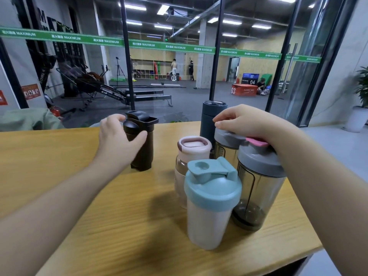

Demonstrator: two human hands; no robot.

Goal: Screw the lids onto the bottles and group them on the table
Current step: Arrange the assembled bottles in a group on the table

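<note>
Two bare forearms in view, no sleeves visible up to frame edge. Left hand (117, 140) and right hand (245, 122) ungloved. No rings, watch or bands on wrists. Fingernails short, unpainted on right hand.

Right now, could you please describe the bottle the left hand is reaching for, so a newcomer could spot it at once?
On the wooden table, five bottles cluster at the right; look left of them, toward the window. There the left hand wraps a dark brown bottle standing alone. It is the only opaque brown one, with a black flip lid.
</note>
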